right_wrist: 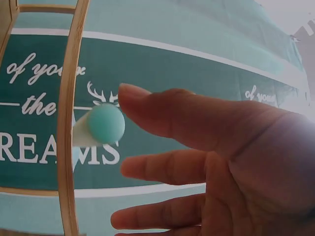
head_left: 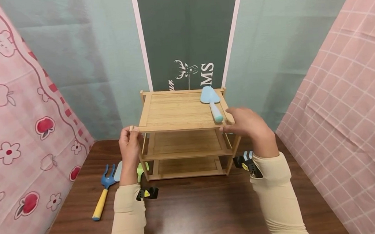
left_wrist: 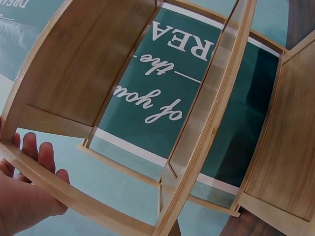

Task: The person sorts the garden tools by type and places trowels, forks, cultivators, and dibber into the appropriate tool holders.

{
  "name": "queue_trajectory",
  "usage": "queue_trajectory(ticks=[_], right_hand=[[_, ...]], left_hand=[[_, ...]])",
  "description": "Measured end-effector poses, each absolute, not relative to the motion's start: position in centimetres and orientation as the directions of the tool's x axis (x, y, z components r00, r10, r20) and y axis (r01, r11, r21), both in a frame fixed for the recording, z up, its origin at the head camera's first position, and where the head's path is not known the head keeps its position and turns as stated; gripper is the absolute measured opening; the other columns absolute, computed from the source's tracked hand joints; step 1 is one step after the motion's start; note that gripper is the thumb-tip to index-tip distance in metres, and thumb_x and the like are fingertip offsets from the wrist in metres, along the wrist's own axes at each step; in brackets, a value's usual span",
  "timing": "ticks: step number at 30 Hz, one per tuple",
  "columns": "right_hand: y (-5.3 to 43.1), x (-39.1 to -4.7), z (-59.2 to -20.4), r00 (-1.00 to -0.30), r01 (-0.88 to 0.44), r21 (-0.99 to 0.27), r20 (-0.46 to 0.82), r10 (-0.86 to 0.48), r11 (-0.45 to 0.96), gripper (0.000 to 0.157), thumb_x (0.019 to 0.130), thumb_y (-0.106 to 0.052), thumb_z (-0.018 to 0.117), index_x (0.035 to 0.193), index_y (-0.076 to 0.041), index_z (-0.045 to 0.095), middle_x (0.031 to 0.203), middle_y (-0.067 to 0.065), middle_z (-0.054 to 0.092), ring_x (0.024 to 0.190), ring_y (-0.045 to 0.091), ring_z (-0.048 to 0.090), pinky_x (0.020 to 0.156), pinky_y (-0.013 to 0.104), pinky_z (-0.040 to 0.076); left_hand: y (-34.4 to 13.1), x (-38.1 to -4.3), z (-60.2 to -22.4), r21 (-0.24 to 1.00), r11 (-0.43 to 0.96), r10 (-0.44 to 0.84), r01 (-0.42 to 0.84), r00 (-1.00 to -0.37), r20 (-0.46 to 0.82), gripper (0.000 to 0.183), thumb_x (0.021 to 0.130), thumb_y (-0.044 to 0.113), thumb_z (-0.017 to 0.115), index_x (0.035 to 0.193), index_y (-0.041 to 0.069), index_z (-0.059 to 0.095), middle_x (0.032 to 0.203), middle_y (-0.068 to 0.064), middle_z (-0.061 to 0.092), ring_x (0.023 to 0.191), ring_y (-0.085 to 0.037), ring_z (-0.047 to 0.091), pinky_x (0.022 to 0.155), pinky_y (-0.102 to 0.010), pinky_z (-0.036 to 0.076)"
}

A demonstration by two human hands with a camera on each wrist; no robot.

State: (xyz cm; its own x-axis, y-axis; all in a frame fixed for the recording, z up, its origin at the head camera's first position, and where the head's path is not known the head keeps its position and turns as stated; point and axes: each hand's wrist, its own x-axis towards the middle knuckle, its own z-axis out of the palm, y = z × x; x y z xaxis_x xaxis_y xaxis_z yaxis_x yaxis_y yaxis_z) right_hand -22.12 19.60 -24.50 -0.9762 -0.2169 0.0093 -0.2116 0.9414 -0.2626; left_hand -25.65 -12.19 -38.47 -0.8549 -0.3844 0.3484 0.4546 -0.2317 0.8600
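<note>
A three-tier wooden shelf stands on the table. On the right side of its top board lies a toy trowel, light blue blade toward the back, handle toward me. My left hand grips the shelf's front left corner; in the left wrist view, that hand has its fingers behind the wooden post. Beside the front right corner is my right hand, thumb and fingers spread. The right wrist view shows this hand holding nothing, just short of the handle's turquoise end.
Left of the shelf, a blue toy fork with a yellow handle lies on the brown table. A green tool and a pale blade are partly hidden by my left arm. Pale blue prongs show by my right wrist. Cloth hangs around the table.
</note>
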Motion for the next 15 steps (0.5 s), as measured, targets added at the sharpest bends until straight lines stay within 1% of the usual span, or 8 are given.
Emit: queue_trajectory(ticks=[3, 7, 8, 10, 12, 14, 15], right_hand=[[20.0, -21.7, -24.8, -0.973, -0.225, -0.253, 0.008, -0.230, 0.941, 0.069, 0.082, -0.033, 0.068, 0.135, 0.004, 0.042, 0.129, 0.027, 0.047, 0.118, 0.043, 0.041, 0.095, 0.054, 0.033], [20.7, -21.1, -25.2, -0.974, -0.223, -0.256, 0.012, -0.227, 0.941, 0.069, 0.083, -0.033, 0.067, 0.135, 0.004, 0.042, 0.127, 0.029, 0.047, 0.119, 0.044, 0.040, 0.095, 0.055, 0.033], [20.9, -21.0, -25.3, -0.974, -0.223, -0.254, 0.016, -0.227, 0.941, 0.068, 0.083, -0.032, 0.067, 0.135, 0.004, 0.042, 0.127, 0.029, 0.048, 0.118, 0.044, 0.041, 0.094, 0.055, 0.033], [21.1, -20.7, -25.5, -0.972, -0.231, -0.250, 0.028, -0.232, 0.940, 0.067, 0.083, -0.032, 0.067, 0.135, 0.004, 0.043, 0.124, 0.028, 0.050, 0.117, 0.044, 0.042, 0.093, 0.055, 0.034], [21.4, -20.3, -25.7, -0.971, -0.238, -0.244, 0.033, -0.237, 0.940, 0.067, 0.083, -0.032, 0.067, 0.134, 0.004, 0.044, 0.123, 0.028, 0.051, 0.116, 0.044, 0.042, 0.092, 0.056, 0.034], [21.6, -20.0, -25.9, -0.972, -0.234, -0.245, 0.030, -0.234, 0.941, 0.067, 0.084, -0.033, 0.067, 0.134, 0.003, 0.044, 0.123, 0.027, 0.051, 0.115, 0.044, 0.042, 0.091, 0.056, 0.035], [21.7, -19.9, -26.0, -0.972, -0.232, -0.248, 0.027, -0.232, 0.941, 0.067, 0.084, -0.033, 0.067, 0.135, 0.003, 0.043, 0.124, 0.027, 0.051, 0.116, 0.045, 0.041, 0.091, 0.057, 0.034]], left_hand=[[-12.4, -25.7, -38.5, 0.856, -0.239, -0.391, 0.458, -0.852, 0.347, 0.004, 0.093, 0.007, 0.051, 0.095, 0.004, 0.054, 0.078, -0.002, 0.054, 0.078, -0.020, 0.052, 0.077, -0.029, 0.043], [-12.5, -25.7, -38.5, 0.854, -0.243, -0.388, 0.459, -0.853, 0.349, 0.004, 0.094, 0.007, 0.051, 0.095, 0.004, 0.054, 0.081, -0.011, 0.053, 0.079, -0.021, 0.052, 0.077, -0.030, 0.043], [-12.5, -25.8, -38.5, 0.856, -0.239, -0.386, 0.459, -0.854, 0.350, 0.004, 0.094, 0.007, 0.050, 0.095, 0.005, 0.054, 0.082, -0.011, 0.053, 0.079, -0.020, 0.051, 0.078, -0.031, 0.043], [-12.4, -25.8, -38.5, 0.858, -0.233, -0.383, 0.457, -0.854, 0.351, 0.004, 0.094, 0.007, 0.050, 0.095, 0.005, 0.054, 0.082, -0.011, 0.053, 0.078, -0.017, 0.051, 0.079, -0.031, 0.042], [-12.4, -25.9, -38.5, 0.858, -0.233, -0.383, 0.458, -0.854, 0.352, 0.005, 0.094, 0.007, 0.050, 0.096, 0.003, 0.054, 0.081, -0.007, 0.054, 0.078, -0.015, 0.052, 0.079, -0.031, 0.042], [-12.4, -25.9, -38.6, 0.858, -0.235, -0.382, 0.457, -0.855, 0.351, 0.007, 0.094, 0.008, 0.050, 0.096, 0.002, 0.053, 0.080, -0.003, 0.054, 0.079, -0.017, 0.051, 0.079, -0.031, 0.042], [-12.4, -25.9, -38.6, 0.857, -0.237, -0.382, 0.457, -0.855, 0.351, 0.008, 0.094, 0.008, 0.050, 0.096, 0.001, 0.053, 0.079, -0.003, 0.054, 0.080, -0.018, 0.051, 0.079, -0.031, 0.042]])
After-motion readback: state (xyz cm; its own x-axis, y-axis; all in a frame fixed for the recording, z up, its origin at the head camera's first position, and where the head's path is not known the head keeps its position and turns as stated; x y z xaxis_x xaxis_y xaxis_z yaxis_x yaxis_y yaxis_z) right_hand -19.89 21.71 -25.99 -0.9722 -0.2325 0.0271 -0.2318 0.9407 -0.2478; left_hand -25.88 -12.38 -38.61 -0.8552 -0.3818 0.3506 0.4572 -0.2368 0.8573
